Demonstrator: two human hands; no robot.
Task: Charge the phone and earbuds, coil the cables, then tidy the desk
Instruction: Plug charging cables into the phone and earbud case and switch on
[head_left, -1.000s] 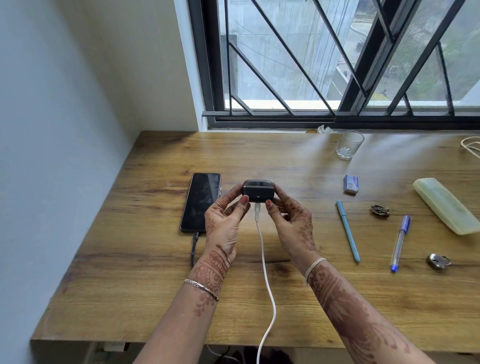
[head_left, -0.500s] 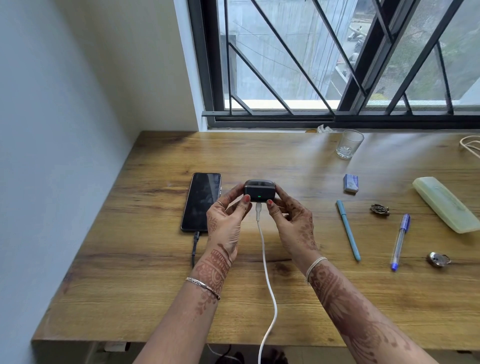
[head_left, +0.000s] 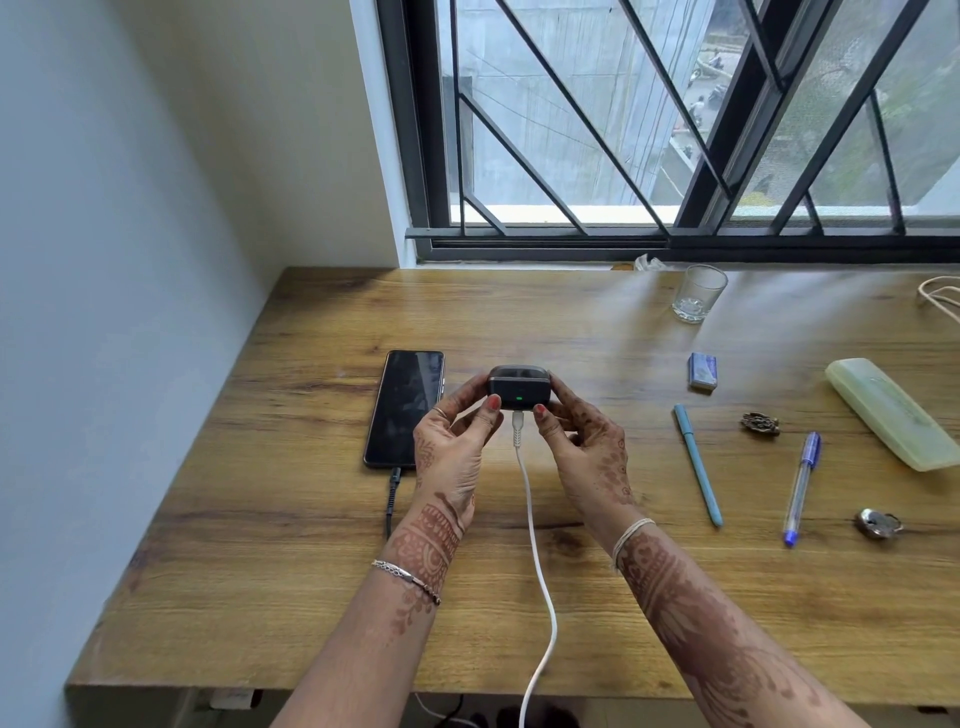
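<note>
A dark earbuds case (head_left: 518, 387) is held between both hands just above the wooden desk (head_left: 291, 571), with a green light lit on its front. My left hand (head_left: 454, 441) grips its left side and my right hand (head_left: 584, 447) its right side. A white cable (head_left: 532, 525) is plugged into the case's near side and runs off the desk's front edge. A black phone (head_left: 404, 408) lies face up to the left, dark screen, with a black cable (head_left: 392, 493) plugged into its near end.
To the right lie a teal pen (head_left: 697, 465), a blue pen (head_left: 801, 488), a small blue box (head_left: 702, 370), a pale green case (head_left: 893, 413), a small brown object (head_left: 760, 423) and a padlock (head_left: 878, 524). A glass (head_left: 697, 293) stands by the window. A pale cord (head_left: 940, 296) shows at the far right.
A green light has come on at the front of the earbuds case. Both hands stay on the case, which has barely shifted.
</note>
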